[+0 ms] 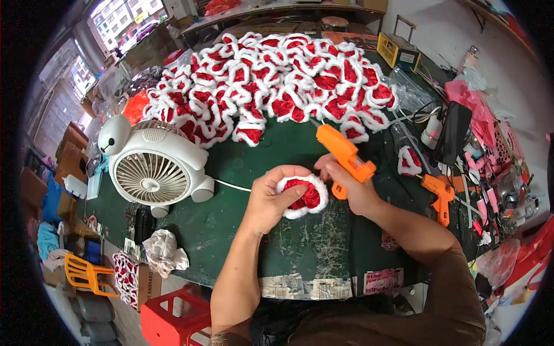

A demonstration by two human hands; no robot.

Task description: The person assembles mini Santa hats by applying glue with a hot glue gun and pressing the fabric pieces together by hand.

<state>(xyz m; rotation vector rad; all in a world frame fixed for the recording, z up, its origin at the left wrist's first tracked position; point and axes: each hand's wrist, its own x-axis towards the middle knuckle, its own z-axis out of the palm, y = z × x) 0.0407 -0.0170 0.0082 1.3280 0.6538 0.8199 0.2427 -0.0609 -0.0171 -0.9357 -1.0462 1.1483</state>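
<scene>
Fur-trimmed piece [312,198] pinched in left hand [269,199], glue gun [345,151] clasped in right hand [358,193]; we can't tell if far heap [277,81] is done.

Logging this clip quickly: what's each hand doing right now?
Left hand: closed, holding a red fabric piece with white fluffy trim.
Right hand: closed, holding an orange glue gun.

Glue gun [341,151] — orange; fabric piece [313,199] — red, white-edged; dark-green tabletop [205,230].
</scene>
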